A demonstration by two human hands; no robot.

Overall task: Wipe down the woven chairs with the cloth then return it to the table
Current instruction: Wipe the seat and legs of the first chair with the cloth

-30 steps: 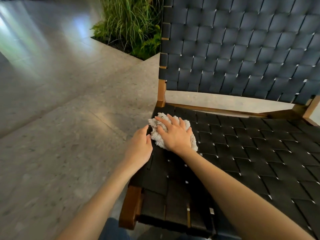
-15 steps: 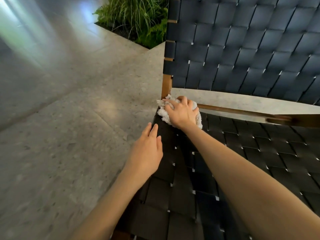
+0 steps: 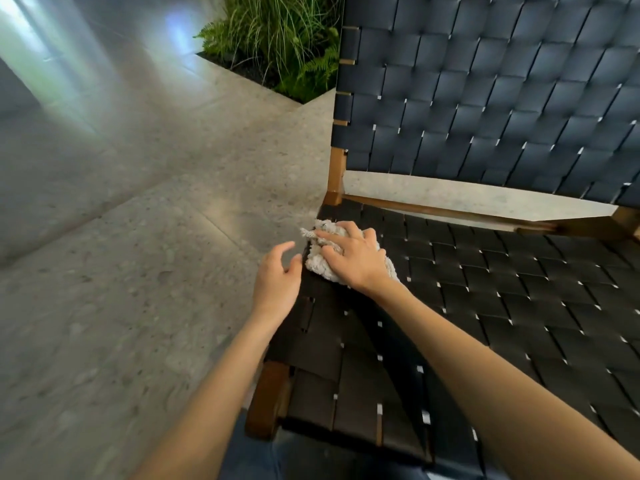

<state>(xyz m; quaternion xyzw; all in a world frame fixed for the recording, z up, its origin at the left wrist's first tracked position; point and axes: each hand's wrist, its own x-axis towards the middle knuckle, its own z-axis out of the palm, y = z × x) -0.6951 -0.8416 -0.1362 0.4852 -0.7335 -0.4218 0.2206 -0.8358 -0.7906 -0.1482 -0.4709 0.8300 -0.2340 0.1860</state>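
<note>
Far left: speckled stone floor (image 3: 121,306), with a bed of ferns and grasses (image 3: 277,46) further back. Nothing there to catch a dropped cloth.

Next, the left hand (image 3: 277,282): released, fingers loosely bent, gripping nothing. Hangs just beside the left edge of the seat, partly over the floor; impossible to tell whether touching the webbing. Gives no bracing, hence some risk of rocking or shifting the seat under a hard push.

Then the cloth (image 3: 320,265), pale and bunched, on the woven seat (image 3: 485,306) near the back-left corner, right at the edge. Sits pinned under the right hand (image 3: 356,258), fingers bent over the wad, clutching and pressing it onto the straps. Main danger: sweeping further left and running off the edge, with a loose tail slipping over the side or the whole wad dropping to the floor. Second danger: catching the fabric's loops in the gaps between straps, or on the wooden post (image 3: 336,174) just behind. Likely cause either way: too long a pass with a loosely gathered wad.

Further right: a wide stretch of dark webbing and the whole backrest (image 3: 485,98). No visible mark separating wiped from unwiped, so easy to skip patches. No table in view; returning the cloth not yet begun.
</note>
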